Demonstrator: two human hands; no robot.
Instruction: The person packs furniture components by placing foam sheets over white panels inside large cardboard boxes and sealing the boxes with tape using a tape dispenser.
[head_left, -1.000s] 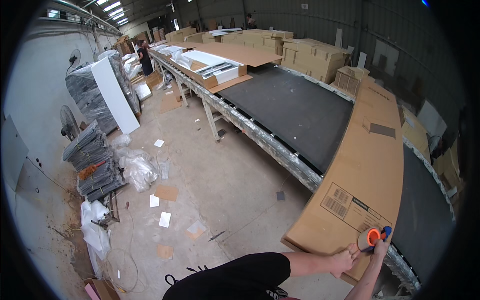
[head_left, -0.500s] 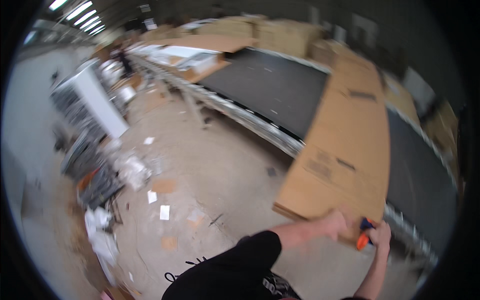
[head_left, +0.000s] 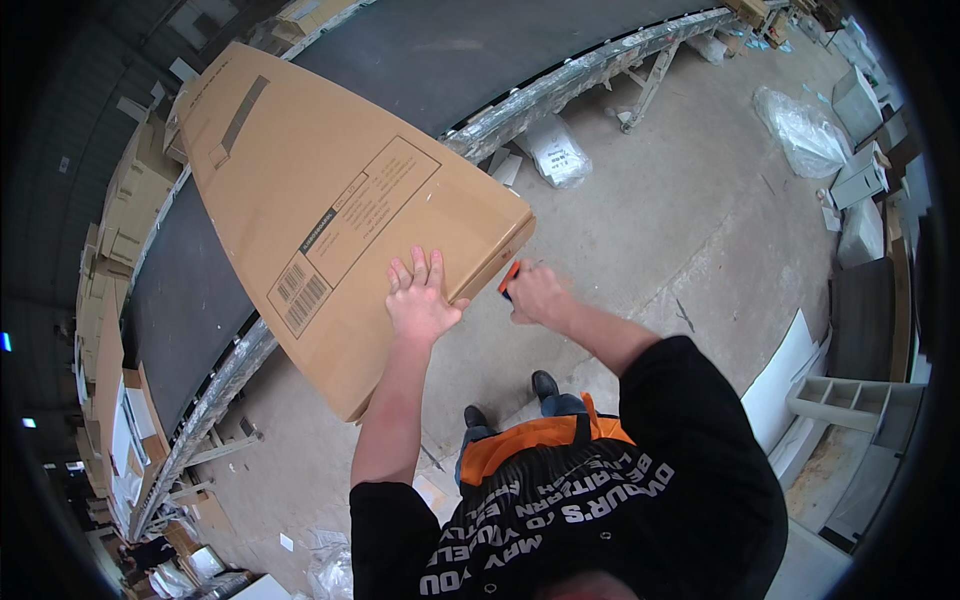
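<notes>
A long, flat cardboard box (head_left: pixel 330 190) lies across the conveyor belt, its near end jutting out over the floor. Printed label panels and barcodes mark its upper face. My left hand (head_left: pixel 421 303) rests on that face close to the near edge, fingers spread and thumb by the edge. To the right of the box's near corner, my right hand (head_left: pixel 541 295) is closed round a small orange and dark-blue hand tool (head_left: pixel 510 279). My fingers cover much of the tool, so its exact kind cannot be made out. A small gap separates it from the box.
The dark conveyor belt (head_left: pixel 420 60) runs behind the box, with a metal side rail (head_left: pixel 590 75) and legs. Brown cartons (head_left: pixel 140 200) line its far side. On the floor are a plastic-wrapped package (head_left: pixel 557 150), clear plastic film (head_left: pixel 800 130) and a white shelf unit (head_left: pixel 845 400) at right.
The view has swung round, so the box now extends to the upper left. My left hand now lies spread on its printed face. My right hand still holds the tool, now apart from the box.
</notes>
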